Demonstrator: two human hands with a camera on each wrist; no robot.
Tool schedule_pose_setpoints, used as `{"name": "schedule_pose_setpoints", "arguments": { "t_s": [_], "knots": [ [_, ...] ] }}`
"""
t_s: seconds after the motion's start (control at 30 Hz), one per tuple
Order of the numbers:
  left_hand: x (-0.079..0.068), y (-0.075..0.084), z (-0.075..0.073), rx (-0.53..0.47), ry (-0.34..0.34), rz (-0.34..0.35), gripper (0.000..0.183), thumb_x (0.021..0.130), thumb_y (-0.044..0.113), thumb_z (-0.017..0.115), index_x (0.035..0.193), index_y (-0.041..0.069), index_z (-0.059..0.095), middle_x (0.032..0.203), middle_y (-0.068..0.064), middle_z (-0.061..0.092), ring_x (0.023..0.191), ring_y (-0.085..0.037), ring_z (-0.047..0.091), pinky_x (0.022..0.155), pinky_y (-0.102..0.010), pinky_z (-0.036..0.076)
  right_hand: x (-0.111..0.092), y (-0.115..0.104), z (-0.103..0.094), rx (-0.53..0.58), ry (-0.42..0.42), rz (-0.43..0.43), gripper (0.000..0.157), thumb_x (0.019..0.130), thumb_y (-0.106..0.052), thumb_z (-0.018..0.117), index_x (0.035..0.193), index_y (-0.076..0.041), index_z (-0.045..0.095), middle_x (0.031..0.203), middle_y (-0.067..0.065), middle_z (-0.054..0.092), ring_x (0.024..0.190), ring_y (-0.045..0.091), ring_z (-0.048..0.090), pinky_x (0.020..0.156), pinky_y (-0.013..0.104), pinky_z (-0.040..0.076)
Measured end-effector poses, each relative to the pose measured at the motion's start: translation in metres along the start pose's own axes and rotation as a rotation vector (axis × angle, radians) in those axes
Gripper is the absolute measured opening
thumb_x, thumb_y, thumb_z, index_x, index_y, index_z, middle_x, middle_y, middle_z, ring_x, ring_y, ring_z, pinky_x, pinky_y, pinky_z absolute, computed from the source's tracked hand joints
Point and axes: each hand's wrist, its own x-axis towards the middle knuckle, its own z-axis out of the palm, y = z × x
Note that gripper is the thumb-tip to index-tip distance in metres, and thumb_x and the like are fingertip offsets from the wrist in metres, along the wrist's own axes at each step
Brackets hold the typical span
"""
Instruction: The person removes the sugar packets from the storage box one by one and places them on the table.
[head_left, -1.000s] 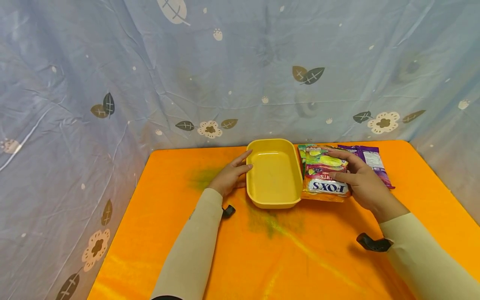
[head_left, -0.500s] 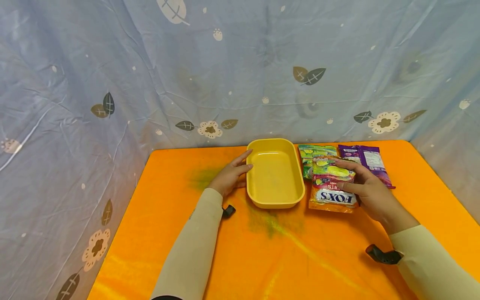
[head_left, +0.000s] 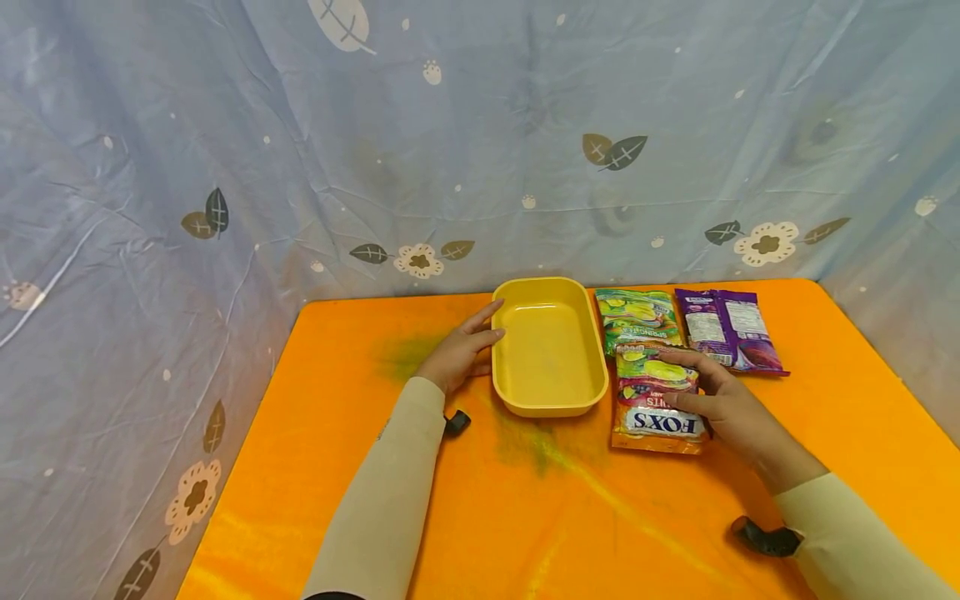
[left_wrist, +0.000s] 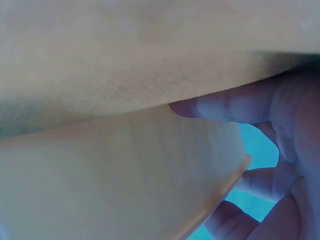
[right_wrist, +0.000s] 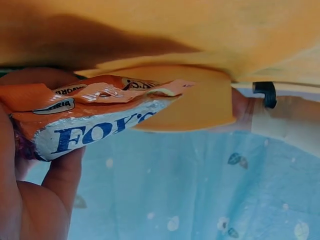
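Observation:
In the head view my left hand (head_left: 457, 354) rests against the left side of a yellow rectangular tray (head_left: 551, 412). Its fingers touch the rim and outer wall, as the left wrist view also shows. My right hand (head_left: 731, 412) grips an orange and red Fox's candy bag (head_left: 648, 400) by its right side, thumb on the front. The bag sits just right of the tray, lettering upside down in the head view. From the right wrist, the bag (right_wrist: 100, 122) appears edge-on, puffed and creased, and the fingers behind it are partly hidden.
Behind the held bag lies a green Spring Tea candy bag (head_left: 637, 317), partly covered. Two purple packets (head_left: 742, 329) lie farther right. An orange cloth (head_left: 585, 517) covers the table, and a blue-grey patterned curtain (head_left: 480, 150) hangs at the back and sides.
My right hand has drawn the Fox's candy bag toward me, off the green bag and the purple packets, which now show more. The left hand and tray have stayed put.

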Motion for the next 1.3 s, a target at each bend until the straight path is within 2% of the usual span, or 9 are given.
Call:
{"name": "schedule_pose_setpoints", "arguments": {
  "t_s": [0.1,0.3,0.53,0.67,0.77,1.03,1.17,1.2,1.3],
  "knots": [
    [0.0,0.0,0.001,-0.004,0.001,-0.002,0.056,0.094,0.029,0.062,0.142,0.046,0.041,0.151,0.0,0.031,0.116,-0.027,0.056,0.084,-0.045,0.052,-0.001,0.004,0.003,-0.011,-0.01,-0.003,0.062,0.096,-0.019,0.059,0.151,-0.026,0.03,0.137,0.018,0.034,0.103,0.029,0.061,0.083,0.039,0.053],
    [0.0,-0.001,0.0,-0.009,-0.005,0.004,0.065,0.086,0.038,0.07,0.144,0.045,0.04,0.152,0.0,0.03,0.117,-0.027,0.055,0.084,-0.044,0.052,-0.003,0.008,0.008,0.02,-0.016,0.005,0.062,0.096,-0.018,0.059,0.15,-0.024,0.031,0.139,0.018,0.031,0.105,0.031,0.06,0.084,0.041,0.052],
    [0.0,-0.002,0.002,-0.004,-0.01,0.019,0.058,0.092,0.032,0.064,0.143,0.046,0.04,0.151,-0.002,0.032,0.116,-0.028,0.055,0.083,-0.045,0.052,-0.007,0.015,0.011,0.016,-0.026,0.021,0.063,0.095,-0.018,0.06,0.15,-0.024,0.03,0.14,0.02,0.031,0.107,0.031,0.059,0.084,0.041,0.052],
    [0.0,-0.002,0.002,-0.008,-0.01,0.019,0.061,0.088,0.036,0.068,0.142,0.047,0.041,0.151,-0.002,0.032,0.117,-0.029,0.055,0.084,-0.046,0.052,-0.007,0.018,0.013,0.034,-0.04,0.026,0.064,0.095,-0.017,0.061,0.15,-0.023,0.03,0.139,0.021,0.031,0.107,0.034,0.059,0.085,0.043,0.051],
    [-0.001,-0.003,0.002,-0.004,-0.012,0.023,0.062,0.087,0.037,0.069,0.142,0.047,0.041,0.151,-0.002,0.031,0.117,-0.029,0.055,0.085,-0.046,0.051,-0.008,0.018,0.014,0.003,-0.026,0.031,0.064,0.094,-0.018,0.062,0.15,-0.024,0.03,0.139,0.022,0.031,0.106,0.034,0.058,0.083,0.042,0.052],
    [-0.002,-0.001,0.003,0.006,-0.009,0.025,0.054,0.095,0.03,0.061,0.141,0.048,0.041,0.148,0.0,0.034,0.117,-0.028,0.055,0.085,-0.046,0.051,-0.012,0.015,0.018,-0.176,0.044,0.031,0.066,0.091,-0.028,0.066,0.148,-0.025,0.034,0.136,0.022,0.037,0.101,0.034,0.06,0.079,0.038,0.054],
    [-0.002,-0.001,0.004,0.009,-0.003,0.014,0.056,0.092,0.034,0.065,0.141,0.049,0.042,0.149,0.0,0.033,0.117,-0.026,0.055,0.086,-0.045,0.051,-0.015,0.015,0.016,-0.361,0.084,-0.074,0.064,0.092,-0.028,0.065,0.147,-0.019,0.036,0.13,0.021,0.046,0.095,0.03,0.062,0.077,0.032,0.054],
    [-0.003,-0.001,0.004,0.009,-0.005,0.013,0.058,0.09,0.036,0.066,0.141,0.049,0.041,0.15,0.0,0.032,0.117,-0.027,0.055,0.086,-0.045,0.05,-0.016,0.015,0.016,-0.423,0.104,-0.105,0.062,0.092,-0.028,0.065,0.146,-0.017,0.038,0.123,0.022,0.05,0.092,0.029,0.062,0.075,0.031,0.054],
    [-0.003,-0.002,0.004,0.014,-0.003,0.009,0.063,0.086,0.041,0.07,0.141,0.048,0.041,0.151,-0.001,0.03,0.117,-0.026,0.055,0.087,-0.046,0.05,-0.02,0.015,0.014,-0.597,0.192,-0.133,0.06,0.091,-0.035,0.065,0.142,-0.012,0.044,0.119,0.023,0.048,0.098,0.033,0.053,0.081,0.044,0.049]
  ]
}}
